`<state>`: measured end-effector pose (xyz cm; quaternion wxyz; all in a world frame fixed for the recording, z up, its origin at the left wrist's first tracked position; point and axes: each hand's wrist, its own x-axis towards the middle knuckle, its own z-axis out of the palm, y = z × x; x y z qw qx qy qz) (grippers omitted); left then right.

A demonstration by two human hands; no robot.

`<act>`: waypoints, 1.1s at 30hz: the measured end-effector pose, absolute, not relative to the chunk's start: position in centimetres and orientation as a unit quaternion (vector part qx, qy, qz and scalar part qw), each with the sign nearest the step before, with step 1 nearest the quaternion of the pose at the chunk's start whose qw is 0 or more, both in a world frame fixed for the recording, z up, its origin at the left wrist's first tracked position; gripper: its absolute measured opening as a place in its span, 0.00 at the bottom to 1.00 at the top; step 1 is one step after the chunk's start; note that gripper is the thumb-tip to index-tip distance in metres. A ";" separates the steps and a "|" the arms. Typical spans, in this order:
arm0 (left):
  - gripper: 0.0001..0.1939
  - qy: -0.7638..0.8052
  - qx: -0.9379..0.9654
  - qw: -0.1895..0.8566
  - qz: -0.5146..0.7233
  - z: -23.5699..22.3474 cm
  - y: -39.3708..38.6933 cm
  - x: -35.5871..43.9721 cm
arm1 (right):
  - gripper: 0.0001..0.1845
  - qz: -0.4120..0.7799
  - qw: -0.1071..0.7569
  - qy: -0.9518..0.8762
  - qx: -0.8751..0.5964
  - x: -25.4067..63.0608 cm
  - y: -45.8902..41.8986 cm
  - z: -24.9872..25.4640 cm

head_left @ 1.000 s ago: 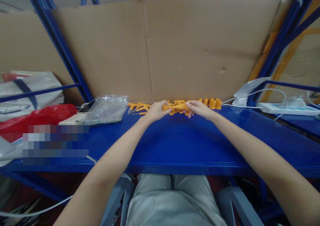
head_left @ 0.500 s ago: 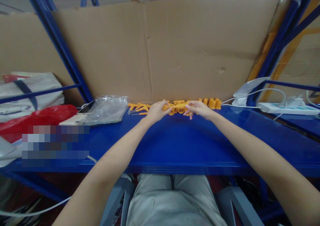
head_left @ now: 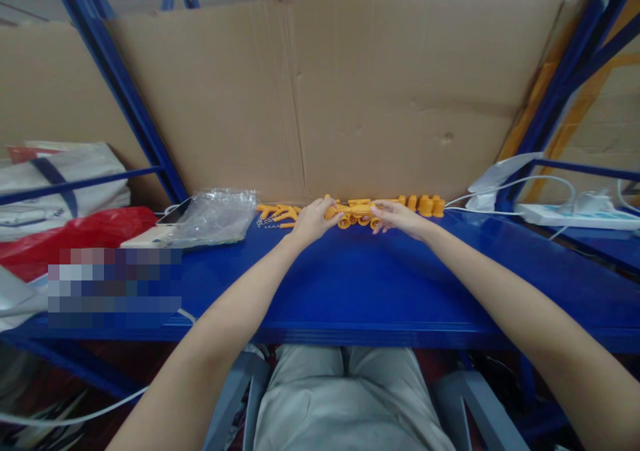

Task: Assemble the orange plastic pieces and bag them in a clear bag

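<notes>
Both my hands reach to the far edge of a blue metal shelf, against a cardboard backing. My left hand is closed on the left end of an orange plastic part, and my right hand pinches its right end. Beneath and around that part lies a heap of small orange plastic pieces. More orange pieces, bent ones, lie to the left of my left hand. Several upright orange caps stand to the right of my right hand.
A crumpled clear plastic bag lies at the left over a phone and a white box. Red and white bags sit further left. A white power strip with cables lies at the right. Blue rack posts flank the cardboard.
My hands have stayed on the orange part at the back of the shelf; the fingers shifted slightly along it. The view tilted a little.
</notes>
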<state>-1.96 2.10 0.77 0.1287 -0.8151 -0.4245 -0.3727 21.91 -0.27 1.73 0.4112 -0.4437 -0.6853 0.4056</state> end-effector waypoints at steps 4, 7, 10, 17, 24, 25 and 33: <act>0.11 -0.422 -0.813 0.133 -0.379 0.5 2.5 -2.2 | 0.26 0.388 0.452 -0.684 -0.421 22.4 0.1 1.5; 0.11 -0.411 -0.814 0.143 -0.384 0.4 2.4 -2.2 | 0.20 0.381 0.436 -0.694 -0.428 22.2 -0.1 1.6; 0.12 -0.405 -0.817 0.148 -0.383 0.2 2.3 -2.1 | 0.27 0.385 0.419 -0.688 -0.449 21.7 -0.5 1.8; 0.13 -0.418 -0.819 0.134 -0.369 0.4 1.8 -1.8 | 0.29 0.392 0.401 -0.659 -0.502 21.3 -1.0 2.3; 0.12 -0.422 -0.821 0.124 -0.365 0.6 1.6 -1.8 | 0.22 0.399 0.407 -0.692 -0.443 22.3 -1.0 2.3; 0.12 -0.422 -0.820 0.123 -0.365 0.6 1.6 -1.8 | 0.21 0.401 0.411 -0.691 -0.439 22.3 -1.0 2.2; 0.12 -0.421 -0.824 0.122 -0.359 0.5 1.9 -1.9 | 0.14 0.411 0.427 -0.674 -0.442 21.9 -1.0 2.2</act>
